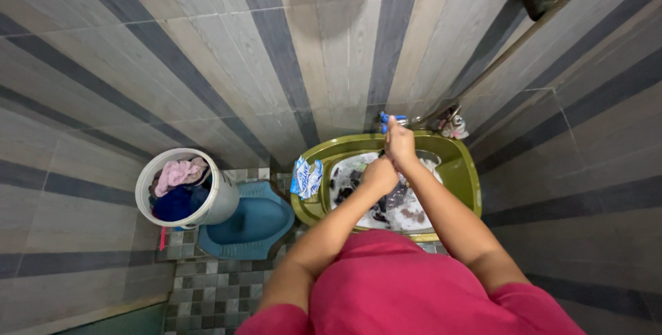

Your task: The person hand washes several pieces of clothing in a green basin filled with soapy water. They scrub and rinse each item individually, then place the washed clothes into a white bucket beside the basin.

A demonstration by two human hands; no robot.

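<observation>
A green wash tub (460, 162) stands on the floor in front of me, full of foamy water and dark and white laundry (407, 204). My left hand (379, 173) is closed around a dark wet cloth (386, 200) that hangs down into the suds. Just beyond it, my right hand (398, 143) is raised over the tub's far side, fingers together, touching the same cloth or the left hand; I cannot tell which. A blue and white packet (306, 178) lies on the tub's left rim.
A white bucket (219, 200) holding pink and blue clothes stands at the left. Between it and the tub is a blue squat toilet pan (255, 224). Striped tiled walls close in on all sides. Small blue items (393, 120) sit behind the tub.
</observation>
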